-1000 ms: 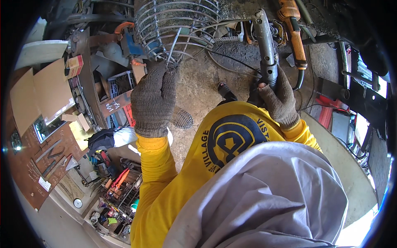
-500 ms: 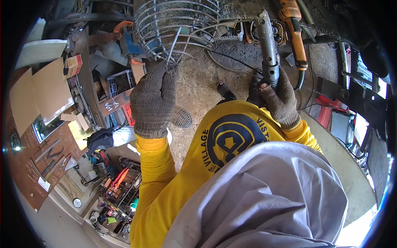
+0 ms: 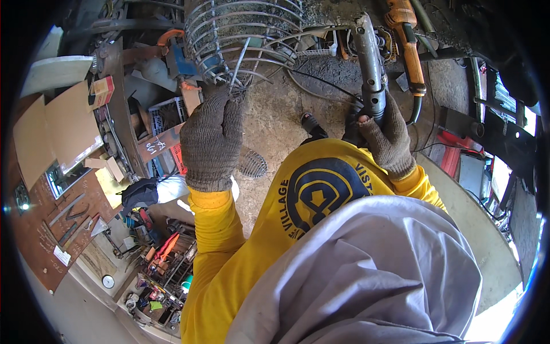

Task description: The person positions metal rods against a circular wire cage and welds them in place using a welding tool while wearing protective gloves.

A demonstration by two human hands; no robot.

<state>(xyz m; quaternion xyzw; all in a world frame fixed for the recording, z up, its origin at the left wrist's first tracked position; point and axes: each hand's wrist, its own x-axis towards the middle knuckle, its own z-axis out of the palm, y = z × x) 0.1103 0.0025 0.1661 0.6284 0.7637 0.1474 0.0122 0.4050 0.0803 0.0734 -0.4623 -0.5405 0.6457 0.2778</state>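
The right hand [image 3: 389,137], in a brown knitted glove, is wrapped around the lower end of a grey cylindrical metal holder [image 3: 369,63], thumb laid along the near side; that closed grip looks firm enough to steer the holder without squeezing hard. To the left of it, the left hand [image 3: 212,140], gloved alike, is curled with its fingertips pinched at the near end of a grey round-ribbed wire cage [image 3: 246,26] (which wire it pinches is hidden by the glove). The cage spreads outward from that pinch, away from the body, and a pale straight thin bar [image 3: 240,62] slants down toward the fingertips. From the holder's far end, beyond the right grip, a thin grey metal rod [image 3: 321,28] reaches left toward the cage; I cannot tell whether its tip touches. To do this well, I would let the left hand act purely as a clamp, fingers well clear of the rod's tip, and guide the rod by small turns of the right wrist. The thin black cable [image 3: 326,83] left of the right grip should hang slack, and the orange-and-black power tool [image 3: 405,40], beyond that grip and to its right, needs elbow room.
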